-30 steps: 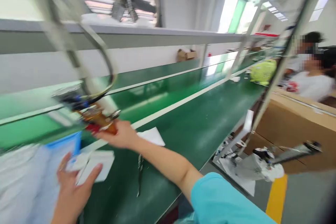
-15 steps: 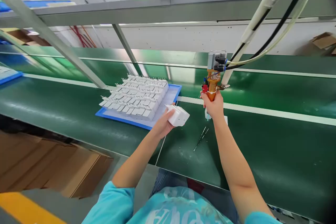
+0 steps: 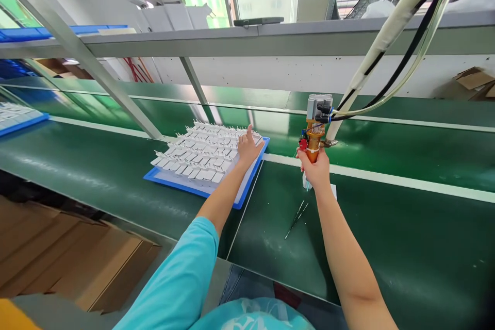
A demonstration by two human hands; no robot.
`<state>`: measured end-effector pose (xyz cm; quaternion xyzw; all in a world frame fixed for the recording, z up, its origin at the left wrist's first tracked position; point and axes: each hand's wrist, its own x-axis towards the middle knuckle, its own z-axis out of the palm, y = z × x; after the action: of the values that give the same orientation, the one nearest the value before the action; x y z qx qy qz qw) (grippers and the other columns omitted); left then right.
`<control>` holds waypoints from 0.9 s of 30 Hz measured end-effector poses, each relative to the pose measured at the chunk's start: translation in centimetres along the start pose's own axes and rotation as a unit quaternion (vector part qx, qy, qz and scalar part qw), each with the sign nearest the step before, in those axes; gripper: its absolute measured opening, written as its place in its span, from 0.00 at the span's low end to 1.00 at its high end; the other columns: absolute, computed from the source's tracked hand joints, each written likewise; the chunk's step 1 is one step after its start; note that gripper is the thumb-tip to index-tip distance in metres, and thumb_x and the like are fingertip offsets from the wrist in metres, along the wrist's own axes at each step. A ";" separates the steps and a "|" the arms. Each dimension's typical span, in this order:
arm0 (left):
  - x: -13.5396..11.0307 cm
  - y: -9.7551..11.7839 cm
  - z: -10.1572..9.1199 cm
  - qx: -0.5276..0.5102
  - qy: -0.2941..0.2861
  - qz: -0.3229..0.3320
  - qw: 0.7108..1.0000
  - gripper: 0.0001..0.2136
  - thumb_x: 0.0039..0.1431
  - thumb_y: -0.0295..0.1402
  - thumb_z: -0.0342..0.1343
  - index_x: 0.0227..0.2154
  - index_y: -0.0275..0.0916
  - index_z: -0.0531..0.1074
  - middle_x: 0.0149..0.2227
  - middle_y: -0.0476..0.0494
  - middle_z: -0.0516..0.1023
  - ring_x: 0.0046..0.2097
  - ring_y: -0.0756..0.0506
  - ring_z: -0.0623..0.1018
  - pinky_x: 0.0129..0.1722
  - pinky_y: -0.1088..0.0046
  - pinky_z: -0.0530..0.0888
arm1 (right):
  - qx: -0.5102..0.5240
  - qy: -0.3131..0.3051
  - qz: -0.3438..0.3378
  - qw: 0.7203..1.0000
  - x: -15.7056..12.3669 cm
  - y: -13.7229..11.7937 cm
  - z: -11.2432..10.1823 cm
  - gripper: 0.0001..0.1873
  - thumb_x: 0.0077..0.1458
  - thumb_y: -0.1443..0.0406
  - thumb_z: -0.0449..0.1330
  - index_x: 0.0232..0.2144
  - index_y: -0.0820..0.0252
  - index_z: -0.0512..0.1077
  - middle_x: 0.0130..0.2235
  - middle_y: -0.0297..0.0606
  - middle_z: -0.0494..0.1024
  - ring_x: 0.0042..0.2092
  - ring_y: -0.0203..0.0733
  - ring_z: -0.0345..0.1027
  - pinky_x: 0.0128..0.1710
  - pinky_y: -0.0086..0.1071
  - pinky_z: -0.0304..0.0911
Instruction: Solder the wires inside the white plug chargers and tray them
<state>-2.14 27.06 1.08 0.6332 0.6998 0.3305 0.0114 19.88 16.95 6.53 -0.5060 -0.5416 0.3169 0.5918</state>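
At the back right of the blue-rimmed tray (image 3: 242,200), my left hand (image 3: 248,149) has its thumb and forefinger about a small white plastic housing (image 3: 257,137). Its other fingers are curled, partly hiding how the piece sits. Rows of similar white housings (image 3: 201,157), with thin prongs sticking up, fill most of the tray. My right hand (image 3: 315,167) is wrapped around an orange air tool (image 3: 314,136) with a grey top and a pale blue tip pointing down. Below it on the bench lies a pair of dark tweezers (image 3: 296,220).
A slanted pale pole (image 3: 358,80) with black and clear hoses runs down to the tool. A white piece (image 3: 333,192) lies behind my right wrist. Another tray (image 3: 23,121) stands far left on the green bench (image 3: 406,237). Cardboard boxes (image 3: 77,252) sit below left.
My left hand has carried the white housing from in front of the tray up and left to the tray's back right corner. My right hand stays on the tool. The view has tilted up.
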 end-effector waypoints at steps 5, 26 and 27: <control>2.6 0.4 2.6 0.134 -0.004 -0.002 0.991 0.35 0.61 0.41 0.55 0.66 0.32 0.51 0.50 0.28 0.71 0.53 0.32 0.65 0.52 0.57 0.60 | -0.005 -0.002 -0.013 1.000 0.0 0.5 0.0 0.21 0.46 0.50 0.62 0.35 0.60 0.69 0.29 0.39 0.78 0.28 0.41 0.69 0.27 0.34 0.64; 1.5 -1.5 4.1 0.181 0.045 -0.002 0.982 0.38 0.58 0.39 0.56 0.68 0.38 0.46 0.67 0.29 0.52 0.67 0.31 0.52 0.63 0.47 0.52 | -0.023 0.015 -0.014 1.000 -0.1 0.8 -0.3 0.19 0.48 0.52 0.62 0.36 0.59 0.71 0.32 0.42 0.80 0.36 0.49 0.75 0.35 0.39 0.69; 1.4 -1.5 4.2 0.180 0.050 -0.005 0.982 0.38 0.58 0.39 0.55 0.68 0.38 0.45 0.68 0.29 0.51 0.68 0.31 0.52 0.63 0.47 0.52 | -0.024 0.015 -0.015 0.999 -0.1 0.8 -0.3 0.19 0.48 0.52 0.62 0.36 0.59 0.71 0.32 0.42 0.80 0.36 0.48 0.75 0.35 0.39 0.69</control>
<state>-1.89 30.25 -2.35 0.6041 0.7506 0.2306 -0.1358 20.28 16.98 5.79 -0.5161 -0.5478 0.2872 0.5925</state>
